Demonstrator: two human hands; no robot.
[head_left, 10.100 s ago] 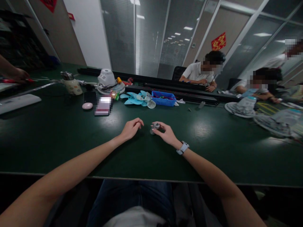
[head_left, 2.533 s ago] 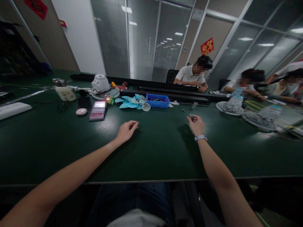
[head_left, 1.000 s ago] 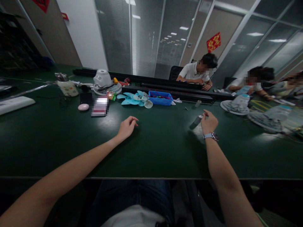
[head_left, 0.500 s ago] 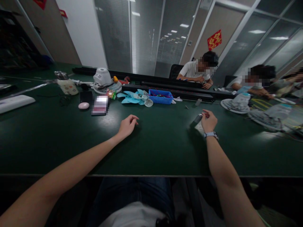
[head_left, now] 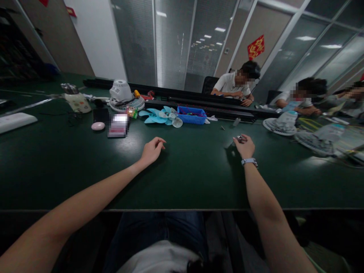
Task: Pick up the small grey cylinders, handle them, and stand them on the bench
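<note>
My right hand (head_left: pixel 245 147), with a watch at the wrist, is closed around a small shiny metal cylinder (head_left: pixel 240 138) just over the table. Fingers cover most of this piece, so its exact kind does not show. Resting on the green tabletop (head_left: pixel 187 178) at centre left is my left hand (head_left: pixel 152 150). Its fingers are loosely bent, thumb and forefinger apart, with nothing visible between them. Beyond the hands lie light-blue fan blades (head_left: pixel 159 116) and a blue bin (head_left: pixel 192 116) holding wires. A small clear cylinder (head_left: pixel 236 121) and a thin metal pin (head_left: pixel 222 128) lie past my right hand.
On the left are a phone (head_left: pixel 118 127), a pink oval object (head_left: pixel 98 126), a pale jar (head_left: pixel 78 102) and a white fan base (head_left: pixel 121 91). More fan parts (head_left: pixel 281 123) are at right. Black rails (head_left: pixel 204 106) run along the back. Several people sit across the table.
My right hand has turned and shifted slightly left, and its fingers now cover more of the metal cylinder. My left hand stays in place. The view has shifted a little.
</note>
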